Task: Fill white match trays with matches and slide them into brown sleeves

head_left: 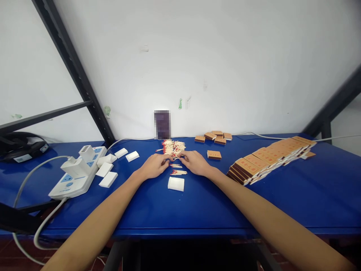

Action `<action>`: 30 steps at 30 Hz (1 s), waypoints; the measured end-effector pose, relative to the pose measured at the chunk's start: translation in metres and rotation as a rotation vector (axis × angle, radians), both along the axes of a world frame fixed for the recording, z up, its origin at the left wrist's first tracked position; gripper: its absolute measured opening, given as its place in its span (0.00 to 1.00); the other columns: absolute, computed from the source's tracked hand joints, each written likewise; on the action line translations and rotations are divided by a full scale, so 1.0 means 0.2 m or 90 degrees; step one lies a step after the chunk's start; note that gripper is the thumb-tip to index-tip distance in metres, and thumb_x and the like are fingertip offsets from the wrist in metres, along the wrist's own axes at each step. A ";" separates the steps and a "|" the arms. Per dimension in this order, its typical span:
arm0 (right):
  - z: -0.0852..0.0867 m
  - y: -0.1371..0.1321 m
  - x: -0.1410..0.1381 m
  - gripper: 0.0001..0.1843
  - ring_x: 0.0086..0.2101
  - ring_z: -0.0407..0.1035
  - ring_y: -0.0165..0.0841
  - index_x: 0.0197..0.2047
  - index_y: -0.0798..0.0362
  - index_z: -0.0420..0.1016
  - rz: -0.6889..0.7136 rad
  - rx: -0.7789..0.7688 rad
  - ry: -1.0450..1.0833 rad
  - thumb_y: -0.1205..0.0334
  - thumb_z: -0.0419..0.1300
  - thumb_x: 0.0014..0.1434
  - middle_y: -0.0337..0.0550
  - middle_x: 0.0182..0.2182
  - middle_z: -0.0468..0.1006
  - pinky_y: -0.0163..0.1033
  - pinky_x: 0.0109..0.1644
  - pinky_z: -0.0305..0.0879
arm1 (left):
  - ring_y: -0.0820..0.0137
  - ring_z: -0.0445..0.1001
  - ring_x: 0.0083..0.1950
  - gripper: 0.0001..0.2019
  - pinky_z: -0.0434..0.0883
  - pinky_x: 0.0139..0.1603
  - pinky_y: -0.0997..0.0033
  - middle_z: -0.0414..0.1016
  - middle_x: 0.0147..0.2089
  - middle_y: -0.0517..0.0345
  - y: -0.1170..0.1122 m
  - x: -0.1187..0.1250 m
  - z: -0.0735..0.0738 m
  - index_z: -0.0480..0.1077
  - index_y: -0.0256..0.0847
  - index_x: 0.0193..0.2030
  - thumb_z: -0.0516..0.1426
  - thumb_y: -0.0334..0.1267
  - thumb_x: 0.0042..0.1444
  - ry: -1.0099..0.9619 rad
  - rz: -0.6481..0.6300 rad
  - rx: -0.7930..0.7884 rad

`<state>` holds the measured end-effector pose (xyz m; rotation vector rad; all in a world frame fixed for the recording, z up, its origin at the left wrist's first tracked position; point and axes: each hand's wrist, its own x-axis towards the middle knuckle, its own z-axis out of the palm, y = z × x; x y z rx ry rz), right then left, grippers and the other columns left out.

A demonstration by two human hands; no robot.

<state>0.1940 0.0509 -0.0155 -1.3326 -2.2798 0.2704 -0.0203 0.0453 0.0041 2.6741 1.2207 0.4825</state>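
With left hand (156, 165) and right hand (195, 163) pinched narrow, cannot tell on what, could scatter the match heap (173, 146) just beyond the grip by brushing it.

At the centre of the frame, the left hand (154, 165) and right hand (195, 162) meet at the near edge of a match pile (175, 146); whether either grips a match is hard to tell. Just below lie two small match rows (178, 172), then a white tray (176, 184). More white trays (108, 179) lie centre-left, beside a power strip (60, 189). Stacked orange matchboxes (267, 156) stretch across the right.
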 end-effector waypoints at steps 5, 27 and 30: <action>-0.01 0.00 0.00 0.12 0.25 0.62 0.29 0.45 0.49 0.76 0.011 0.014 0.011 0.63 0.53 0.62 0.37 0.24 0.73 0.34 0.30 0.47 | 0.74 0.60 0.23 0.13 0.57 0.29 0.75 0.64 0.21 0.65 0.01 0.00 -0.01 0.72 0.42 0.45 0.48 0.35 0.60 -0.006 -0.008 -0.015; 0.06 -0.04 0.02 0.08 0.21 0.56 0.25 0.30 0.53 0.76 0.056 -0.118 0.104 0.62 0.57 0.54 0.32 0.18 0.64 0.33 0.28 0.49 | 0.71 0.64 0.24 0.14 0.56 0.29 0.73 0.64 0.21 0.65 -0.01 0.01 -0.01 0.67 0.43 0.51 0.47 0.36 0.62 -0.001 0.019 0.012; 0.05 -0.03 0.03 0.08 0.21 0.55 0.26 0.31 0.54 0.76 0.035 -0.113 0.163 0.62 0.56 0.55 0.31 0.17 0.63 0.33 0.28 0.49 | 0.71 0.64 0.25 0.14 0.57 0.29 0.73 0.66 0.22 0.64 0.00 0.00 -0.01 0.68 0.43 0.50 0.46 0.36 0.62 0.004 0.007 0.017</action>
